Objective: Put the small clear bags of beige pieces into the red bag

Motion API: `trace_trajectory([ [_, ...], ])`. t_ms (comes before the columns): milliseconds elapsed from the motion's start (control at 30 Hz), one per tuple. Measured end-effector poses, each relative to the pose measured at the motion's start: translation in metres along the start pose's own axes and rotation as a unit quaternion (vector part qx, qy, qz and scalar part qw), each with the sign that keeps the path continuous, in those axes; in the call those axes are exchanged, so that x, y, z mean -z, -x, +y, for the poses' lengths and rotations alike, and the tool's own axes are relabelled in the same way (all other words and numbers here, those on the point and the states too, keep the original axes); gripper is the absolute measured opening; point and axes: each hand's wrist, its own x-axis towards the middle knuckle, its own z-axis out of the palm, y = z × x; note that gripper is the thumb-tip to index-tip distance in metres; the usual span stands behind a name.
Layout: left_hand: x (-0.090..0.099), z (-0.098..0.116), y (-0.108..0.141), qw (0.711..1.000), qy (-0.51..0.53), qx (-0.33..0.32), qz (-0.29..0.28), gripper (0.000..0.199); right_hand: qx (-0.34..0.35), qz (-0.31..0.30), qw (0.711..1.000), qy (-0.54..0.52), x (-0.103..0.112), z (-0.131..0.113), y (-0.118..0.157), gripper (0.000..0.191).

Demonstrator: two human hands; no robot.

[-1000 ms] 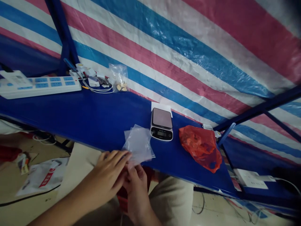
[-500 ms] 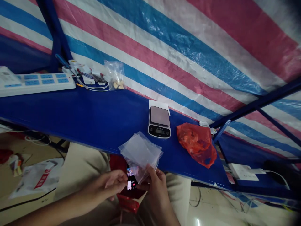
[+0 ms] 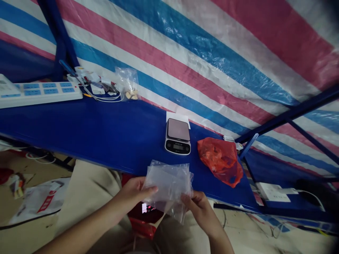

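Observation:
Several clear plastic bags (image 3: 168,180), fanned over each other, are held between my two hands above the lap at the table's front edge. My left hand (image 3: 136,192) pinches their left edge, thumb on top. On the right side my right hand (image 3: 197,206) grips them between thumb and fingers. Just beyond the bags stands a kitchen scale (image 3: 178,135) with a bare weighing plate; its display cannot be read. To the scale's right lies a crumpled red plastic bag (image 3: 219,160), its contents not visible.
A clear bag with pale pieces (image 3: 131,94) leans at the back, beside cables and small items (image 3: 99,86). A white power strip (image 3: 42,93) lies on the blue table (image 3: 100,134) at left. Below my hands a lit phone screen (image 3: 148,209) shows partly.
My left hand has moved right and taken hold of the bags' left edge. My right hand and the bags have shifted right, and the bags now lie more level between both hands.

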Motion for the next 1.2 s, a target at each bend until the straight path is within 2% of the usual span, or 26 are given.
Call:
trace_trajectory([
  [133,0.002,0.023,-0.011,0.991,-0.093,-0.085,0.037,0.052,0.034,-0.053,0.998,0.022,0.012,-0.014,-0.005,0.043],
  [200,0.006,0.041,-0.024,0.978,-0.151,-0.139,0.045,0.048,0.072,-0.048,0.995,0.048,0.019,-0.020,-0.015,0.040],
  [333,0.012,0.070,-0.059,0.934,-0.250,-0.248,0.059,0.041,0.162,0.053,0.979,0.109,0.027,-0.020,-0.050,0.031],
  [433,0.017,0.078,-0.079,0.901,-0.314,-0.291,0.067,0.037,0.189,0.123,0.967,0.117,0.024,-0.013,-0.072,0.036],
  [633,0.020,0.080,-0.089,0.879,-0.354,-0.312,0.073,0.034,0.220,0.203,0.950,0.093,0.016,-0.007,-0.089,0.032],
  [733,0.020,0.082,-0.090,0.870,-0.370,-0.318,0.072,0.033,0.232,0.215,0.944,0.097,0.015,-0.009,-0.093,0.032],
  [900,0.019,0.073,-0.095,0.875,-0.352,-0.327,0.056,0.036,0.221,0.199,0.954,0.028,0.008,-0.005,-0.097,0.056],
  [967,0.017,0.071,-0.096,0.881,-0.333,-0.332,0.045,0.035,0.224,0.211,0.951,-0.007,0.004,-0.003,-0.097,0.060],
  [1067,0.013,0.070,-0.097,0.884,-0.330,-0.330,0.029,0.029,0.223,0.234,0.946,-0.021,0.002,-0.003,-0.097,0.053],
  [1200,0.009,0.072,-0.099,0.883,-0.356,-0.305,0.021,0.027,0.203,0.226,0.953,-0.016,0.000,-0.007,-0.098,0.041],
])
